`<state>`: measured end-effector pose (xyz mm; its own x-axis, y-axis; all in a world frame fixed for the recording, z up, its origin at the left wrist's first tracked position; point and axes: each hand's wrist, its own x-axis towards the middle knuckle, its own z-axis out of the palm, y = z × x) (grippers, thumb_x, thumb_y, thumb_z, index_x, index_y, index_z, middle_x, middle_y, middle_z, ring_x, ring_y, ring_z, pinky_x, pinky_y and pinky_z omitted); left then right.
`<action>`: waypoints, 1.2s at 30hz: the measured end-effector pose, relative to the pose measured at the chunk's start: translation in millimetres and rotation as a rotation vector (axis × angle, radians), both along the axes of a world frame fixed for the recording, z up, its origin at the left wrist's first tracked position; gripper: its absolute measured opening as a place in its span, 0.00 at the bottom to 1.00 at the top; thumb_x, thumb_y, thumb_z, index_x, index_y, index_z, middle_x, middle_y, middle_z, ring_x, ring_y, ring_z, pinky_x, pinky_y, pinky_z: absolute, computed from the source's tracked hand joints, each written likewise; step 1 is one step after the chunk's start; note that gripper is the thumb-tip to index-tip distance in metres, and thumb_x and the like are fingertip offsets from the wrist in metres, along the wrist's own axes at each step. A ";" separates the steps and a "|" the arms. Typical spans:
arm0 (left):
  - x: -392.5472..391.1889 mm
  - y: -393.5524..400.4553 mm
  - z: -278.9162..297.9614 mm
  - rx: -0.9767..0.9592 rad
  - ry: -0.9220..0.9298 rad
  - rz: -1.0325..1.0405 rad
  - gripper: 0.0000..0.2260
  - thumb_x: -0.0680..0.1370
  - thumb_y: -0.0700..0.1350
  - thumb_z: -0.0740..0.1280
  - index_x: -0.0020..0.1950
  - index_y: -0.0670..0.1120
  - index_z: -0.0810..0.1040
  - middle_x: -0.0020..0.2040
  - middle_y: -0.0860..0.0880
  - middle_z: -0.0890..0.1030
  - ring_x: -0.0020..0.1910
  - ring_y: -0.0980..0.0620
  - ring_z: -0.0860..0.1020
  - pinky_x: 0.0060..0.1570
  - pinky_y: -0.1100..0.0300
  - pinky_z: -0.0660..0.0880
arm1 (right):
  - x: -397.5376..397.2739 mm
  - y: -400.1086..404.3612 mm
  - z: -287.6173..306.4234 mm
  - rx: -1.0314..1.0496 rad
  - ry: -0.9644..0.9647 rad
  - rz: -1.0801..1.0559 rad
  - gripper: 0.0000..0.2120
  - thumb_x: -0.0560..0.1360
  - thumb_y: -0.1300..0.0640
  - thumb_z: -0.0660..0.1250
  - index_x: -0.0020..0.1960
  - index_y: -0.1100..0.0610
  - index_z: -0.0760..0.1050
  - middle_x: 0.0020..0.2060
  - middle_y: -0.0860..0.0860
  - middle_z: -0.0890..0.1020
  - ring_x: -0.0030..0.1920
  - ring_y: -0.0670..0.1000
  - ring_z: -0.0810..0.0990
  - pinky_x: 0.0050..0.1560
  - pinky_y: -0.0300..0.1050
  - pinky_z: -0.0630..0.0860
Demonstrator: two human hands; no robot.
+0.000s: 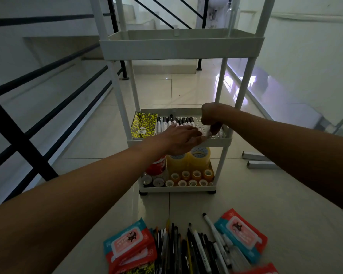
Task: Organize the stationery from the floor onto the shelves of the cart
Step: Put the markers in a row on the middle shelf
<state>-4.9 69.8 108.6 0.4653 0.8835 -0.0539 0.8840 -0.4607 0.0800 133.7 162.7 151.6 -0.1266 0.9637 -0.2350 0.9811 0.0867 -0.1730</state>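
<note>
Perforated plastic cart (178, 142), cylindrical markers (174, 121)

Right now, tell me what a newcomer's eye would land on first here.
Both hands meet over the cart's middle shelf: the left hand lies flat on the row of markers, and the right hand pinches one at the shelf's right end. Below, yellow tape rolls fill the bottom shelf; pens and wipe packs wait on the floor.

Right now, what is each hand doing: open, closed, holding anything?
Left hand: open, fingers extended over the markers on the cart's middle shelf.
Right hand: fingers curled down, pinching what looks like a marker at the shelf's right end.
</note>
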 end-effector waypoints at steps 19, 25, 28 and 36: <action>-22.0 -10.0 -0.9 0.144 -0.033 0.230 0.32 0.82 0.66 0.46 0.56 0.41 0.77 0.60 0.39 0.76 0.60 0.40 0.74 0.60 0.46 0.72 | -3.3 -7.8 -17.8 0.118 0.073 0.102 0.13 0.75 0.57 0.72 0.57 0.61 0.76 0.44 0.55 0.81 0.47 0.53 0.82 0.53 0.49 0.81; -32.4 -0.3 -1.5 0.175 -0.075 0.290 0.27 0.83 0.59 0.44 0.66 0.44 0.73 0.57 0.40 0.75 0.59 0.41 0.72 0.56 0.51 0.69 | -2.2 -9.5 -16.9 0.181 0.118 0.141 0.13 0.78 0.58 0.65 0.61 0.61 0.77 0.49 0.56 0.82 0.45 0.54 0.83 0.52 0.53 0.82; -38.6 -1.1 -1.4 0.225 -0.217 0.274 0.20 0.85 0.51 0.48 0.61 0.42 0.75 0.53 0.39 0.77 0.54 0.41 0.73 0.51 0.53 0.69 | -0.9 -9.6 -18.4 0.171 0.123 0.139 0.12 0.79 0.58 0.65 0.60 0.61 0.76 0.40 0.54 0.79 0.36 0.51 0.81 0.38 0.45 0.81; -34.8 -30.9 -0.5 0.386 -0.319 0.136 0.13 0.83 0.49 0.60 0.58 0.42 0.78 0.53 0.42 0.79 0.53 0.44 0.76 0.51 0.49 0.74 | 0.9 -20.7 -4.4 0.169 0.131 0.146 0.10 0.79 0.59 0.66 0.59 0.62 0.75 0.39 0.55 0.80 0.36 0.51 0.83 0.29 0.40 0.79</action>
